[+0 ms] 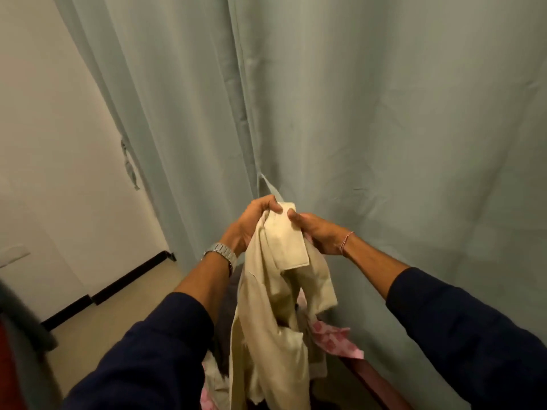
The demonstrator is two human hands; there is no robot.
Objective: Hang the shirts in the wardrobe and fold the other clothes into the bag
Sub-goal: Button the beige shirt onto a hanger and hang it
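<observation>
A person holds up a cream shirt (278, 306) at centre frame, before a pale grey-green curtain (355, 113). The left hand (251, 223) has its grip clenched on the bunched fabric at the top, and the right hand (316, 232) pinches the same folded edge from the other side. The creased garment hangs limp to the bottom edge, where it is cut off. A pink patterned cloth (337, 341) shows partly behind it, lower centre; what it lies on is hard to make out.
</observation>
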